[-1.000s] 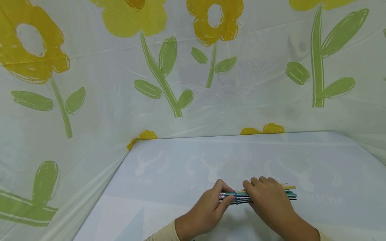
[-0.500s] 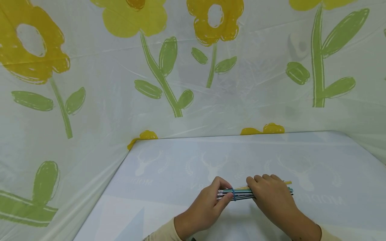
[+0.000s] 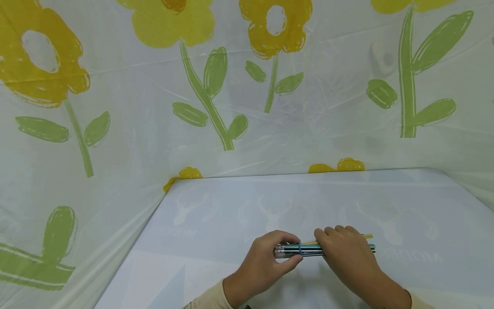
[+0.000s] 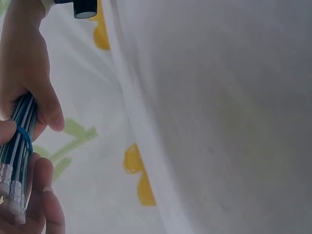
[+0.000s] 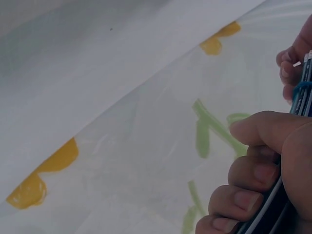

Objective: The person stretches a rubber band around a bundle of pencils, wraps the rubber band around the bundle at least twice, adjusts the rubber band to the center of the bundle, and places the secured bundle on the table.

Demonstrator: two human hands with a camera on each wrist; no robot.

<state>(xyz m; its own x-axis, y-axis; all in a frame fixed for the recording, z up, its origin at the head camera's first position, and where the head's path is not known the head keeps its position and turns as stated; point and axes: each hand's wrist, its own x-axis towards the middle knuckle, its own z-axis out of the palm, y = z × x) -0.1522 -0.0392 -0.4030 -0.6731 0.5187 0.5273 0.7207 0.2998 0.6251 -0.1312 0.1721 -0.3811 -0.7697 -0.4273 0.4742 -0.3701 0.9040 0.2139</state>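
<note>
A bundle of pencils [image 3: 311, 250] with white erasers lies across both hands, above the table. Most are dark, striped or teal; a yellow one sticks out at the right end. A blue rubber band [image 3: 300, 249] circles the bundle near its eraser end. My left hand [image 3: 258, 268] has thumb and fingers on either side of the bundle at the band, which the left wrist view shows beside the thumb. My right hand [image 3: 347, 255] grips the bundle's middle from above, fingers curled round it in the right wrist view. The far tips poke out past that hand.
A pale table cover [image 3: 231, 201] with faint deer-head prints spreads beneath the hands. Behind it and to the left hangs a white sheet [image 3: 328, 107] with yellow flowers and green stems. A small dark object [image 4: 85, 9] shows at the other wrist in the left wrist view.
Both hands and the bundle rise slightly, then stay nearly in place. The left thumb and index finger have spread apart at the band, showing more of the eraser ends. The right hand keeps its grip.
</note>
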